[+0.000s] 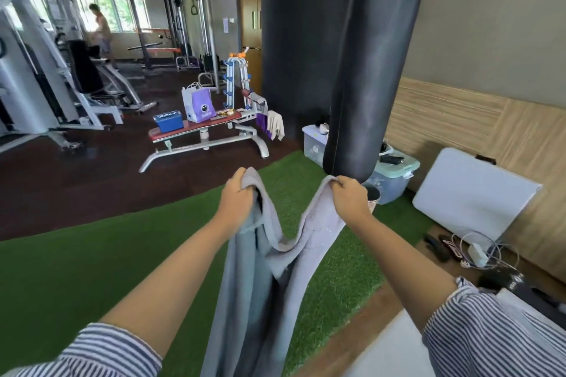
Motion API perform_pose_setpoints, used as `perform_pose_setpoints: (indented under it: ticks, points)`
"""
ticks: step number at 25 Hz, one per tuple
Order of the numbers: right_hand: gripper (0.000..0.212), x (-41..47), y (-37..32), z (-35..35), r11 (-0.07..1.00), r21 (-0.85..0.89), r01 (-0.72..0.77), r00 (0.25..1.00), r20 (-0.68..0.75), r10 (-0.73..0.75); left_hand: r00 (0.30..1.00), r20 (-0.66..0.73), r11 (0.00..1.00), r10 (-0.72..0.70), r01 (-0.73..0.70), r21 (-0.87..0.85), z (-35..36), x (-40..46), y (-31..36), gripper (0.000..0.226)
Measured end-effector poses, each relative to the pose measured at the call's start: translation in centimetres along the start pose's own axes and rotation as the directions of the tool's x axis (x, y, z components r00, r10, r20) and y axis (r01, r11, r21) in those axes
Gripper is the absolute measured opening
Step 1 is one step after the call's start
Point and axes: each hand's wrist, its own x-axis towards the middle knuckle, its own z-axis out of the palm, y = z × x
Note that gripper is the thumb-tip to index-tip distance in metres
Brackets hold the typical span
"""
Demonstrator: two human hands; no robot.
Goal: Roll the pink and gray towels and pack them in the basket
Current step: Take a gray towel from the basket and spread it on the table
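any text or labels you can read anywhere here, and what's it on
None can be read.
Purple bag on the bench: a dark round logo with print, too blurred.
Paper sheet by the door: too small.
Clear storage box: a faint mark, unreadable.

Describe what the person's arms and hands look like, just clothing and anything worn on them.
Both arms wear short sleeves with thin dark and white stripes, the left sleeve and right sleeve ending above the elbow. The forearms are bare. The left hand and right hand show no gloves, watch or rings.
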Motion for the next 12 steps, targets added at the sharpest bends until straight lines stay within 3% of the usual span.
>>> perform_pose_setpoints:
  ticks: [3, 6, 9, 12]
  points:
    - [0.024, 8.0, 0.4, 0.0, 0.996, 0.052, -0.074, 0.991, -0.110, 0.079, 0.970, -0.243, 0.998, 0.021, -0.036, -0.056, -2.5, 8.7, 0.5, 0.034]
    - [0.027, 14.9, -1.1, -2.2, 0.992, 0.122, -0.044, 0.967, -0.245, 0.073, 0.888, -0.452, 0.984, 0.090, -0.150, -0.099, -7.0, 15.1, 3.1, 0.037]
    - [0.027, 19.2, -2.6, -3.9, 0.979, 0.198, 0.053, 0.946, -0.324, 0.014, 0.836, -0.540, 0.978, 0.093, -0.180, -0.109, -10.8, 18.2, 3.8, 0.042]
    - [0.025, 21.3, -2.5, -4.6, 0.959, 0.266, 0.097, 0.941, -0.337, -0.002, 0.823, -0.560, 0.963, 0.097, -0.220, -0.157, -12.6, 18.5, 3.0, 0.021]
